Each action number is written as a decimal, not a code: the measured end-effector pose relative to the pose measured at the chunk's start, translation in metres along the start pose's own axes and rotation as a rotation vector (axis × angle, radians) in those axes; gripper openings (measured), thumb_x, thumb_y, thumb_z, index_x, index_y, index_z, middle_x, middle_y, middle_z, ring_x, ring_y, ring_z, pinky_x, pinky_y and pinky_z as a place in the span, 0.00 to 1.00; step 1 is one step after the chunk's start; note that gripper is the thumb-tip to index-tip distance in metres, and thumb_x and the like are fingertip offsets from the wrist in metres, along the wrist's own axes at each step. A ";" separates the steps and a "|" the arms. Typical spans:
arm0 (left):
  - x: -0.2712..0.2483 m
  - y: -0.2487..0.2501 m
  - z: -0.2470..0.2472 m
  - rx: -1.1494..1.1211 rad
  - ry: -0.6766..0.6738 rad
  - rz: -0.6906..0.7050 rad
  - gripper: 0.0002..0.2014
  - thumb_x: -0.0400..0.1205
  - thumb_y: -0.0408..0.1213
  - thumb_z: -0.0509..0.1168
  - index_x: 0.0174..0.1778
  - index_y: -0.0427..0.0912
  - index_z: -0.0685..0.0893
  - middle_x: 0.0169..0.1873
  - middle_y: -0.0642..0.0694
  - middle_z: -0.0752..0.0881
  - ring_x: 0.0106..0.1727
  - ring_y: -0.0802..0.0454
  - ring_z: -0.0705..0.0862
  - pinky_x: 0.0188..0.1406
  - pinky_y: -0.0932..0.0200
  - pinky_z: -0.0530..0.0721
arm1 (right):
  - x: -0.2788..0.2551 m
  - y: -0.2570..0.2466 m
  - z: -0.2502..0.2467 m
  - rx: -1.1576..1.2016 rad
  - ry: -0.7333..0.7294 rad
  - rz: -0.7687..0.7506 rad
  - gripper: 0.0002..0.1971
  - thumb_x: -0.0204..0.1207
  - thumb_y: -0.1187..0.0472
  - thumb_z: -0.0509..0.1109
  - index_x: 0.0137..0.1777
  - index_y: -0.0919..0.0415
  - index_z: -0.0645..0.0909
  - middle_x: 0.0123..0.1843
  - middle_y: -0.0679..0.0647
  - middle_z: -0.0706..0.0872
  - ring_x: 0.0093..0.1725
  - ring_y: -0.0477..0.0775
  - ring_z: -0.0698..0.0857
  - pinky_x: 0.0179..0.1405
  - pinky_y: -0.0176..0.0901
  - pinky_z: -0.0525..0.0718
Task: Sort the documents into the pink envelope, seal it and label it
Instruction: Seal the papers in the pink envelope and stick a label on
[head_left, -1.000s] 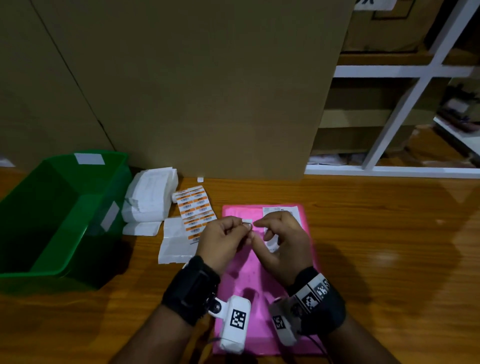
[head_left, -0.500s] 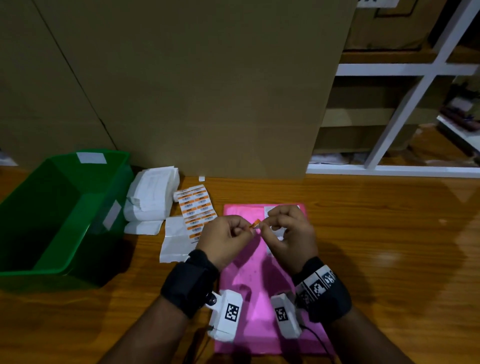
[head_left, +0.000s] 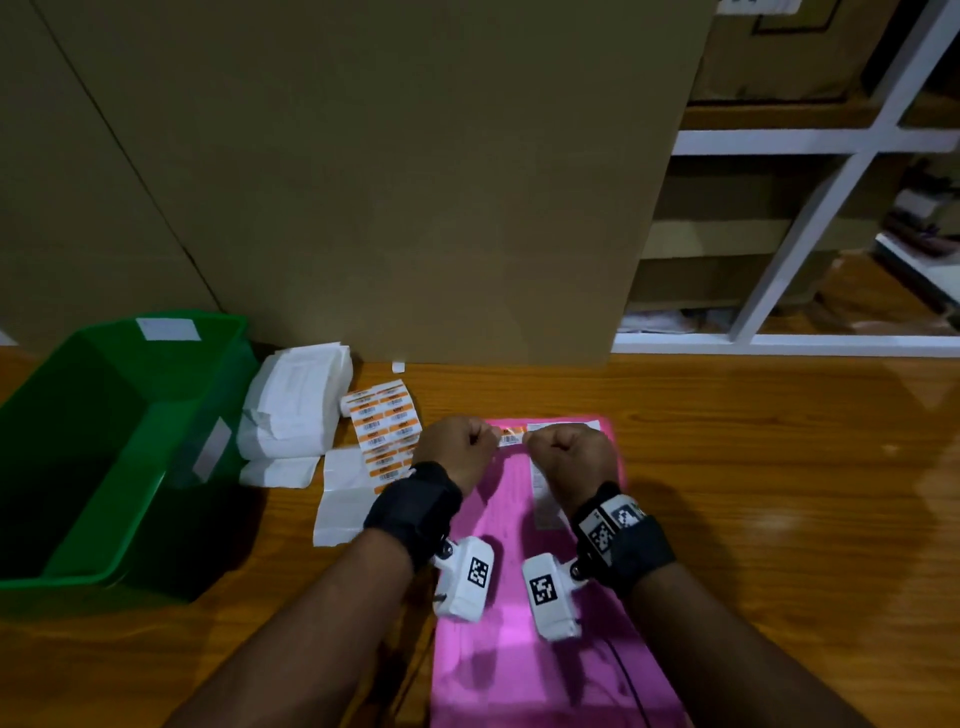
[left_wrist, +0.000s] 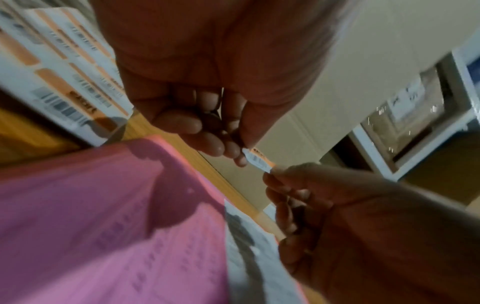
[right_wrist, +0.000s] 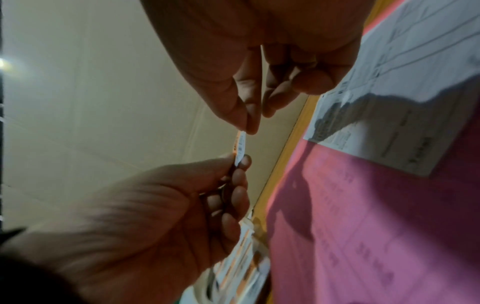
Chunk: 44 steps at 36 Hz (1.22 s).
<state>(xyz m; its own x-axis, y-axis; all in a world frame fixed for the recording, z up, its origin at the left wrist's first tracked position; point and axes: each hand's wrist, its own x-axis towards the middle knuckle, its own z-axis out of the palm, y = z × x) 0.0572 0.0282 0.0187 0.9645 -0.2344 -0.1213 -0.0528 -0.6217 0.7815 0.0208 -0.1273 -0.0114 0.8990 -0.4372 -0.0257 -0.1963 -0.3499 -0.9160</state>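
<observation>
A pink envelope (head_left: 498, 654) lies flat on the wooden table in front of me, with a white printed label (head_left: 543, 499) stuck near its far end. Above that far end both hands stretch a small orange-and-white barcode sticker (head_left: 510, 435) between them. My left hand (head_left: 460, 449) pinches its left end, my right hand (head_left: 569, 457) its right end. The left wrist view shows the sticker (left_wrist: 258, 160) between the fingertips over the envelope (left_wrist: 103, 226). In the right wrist view the sticker (right_wrist: 240, 151) sits edge-on beside the envelope (right_wrist: 376, 236).
A sheet of orange barcode stickers (head_left: 382, 431) lies left of the envelope, on white backing paper (head_left: 340, 501). A stack of white papers (head_left: 293, 410) sits beside a green bin (head_left: 98, 447). A big cardboard sheet (head_left: 389, 171) stands behind, white shelving (head_left: 810, 218) to the right.
The hands held a small piece close together a second ago. They have since moved apart, and the sticker now spans the gap between them, held flat over the envelope's far end.
</observation>
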 end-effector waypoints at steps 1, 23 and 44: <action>0.006 0.001 0.000 0.070 0.005 0.011 0.20 0.89 0.46 0.62 0.35 0.39 0.85 0.33 0.42 0.87 0.39 0.43 0.86 0.41 0.54 0.83 | 0.005 -0.001 0.001 -0.047 -0.010 0.003 0.17 0.72 0.54 0.75 0.30 0.68 0.84 0.22 0.54 0.81 0.25 0.51 0.76 0.33 0.53 0.86; 0.061 0.006 0.021 0.634 -0.124 0.011 0.12 0.88 0.46 0.62 0.49 0.43 0.87 0.43 0.44 0.88 0.45 0.46 0.85 0.49 0.51 0.87 | 0.054 0.008 0.032 -0.490 -0.091 0.172 0.17 0.72 0.48 0.71 0.42 0.64 0.86 0.37 0.52 0.84 0.44 0.56 0.85 0.44 0.33 0.76; 0.064 0.004 0.018 0.594 -0.123 -0.047 0.13 0.85 0.49 0.68 0.46 0.42 0.88 0.41 0.44 0.88 0.45 0.45 0.86 0.51 0.51 0.88 | 0.064 0.003 0.037 -0.758 -0.147 0.198 0.24 0.68 0.39 0.76 0.49 0.61 0.87 0.53 0.59 0.88 0.49 0.57 0.88 0.51 0.45 0.89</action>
<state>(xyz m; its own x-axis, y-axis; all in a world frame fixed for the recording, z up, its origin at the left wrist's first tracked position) 0.1144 -0.0030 0.0027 0.9343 -0.2594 -0.2444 -0.1807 -0.9358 0.3026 0.0918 -0.1262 -0.0308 0.8519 -0.4545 -0.2602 -0.5227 -0.7688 -0.3684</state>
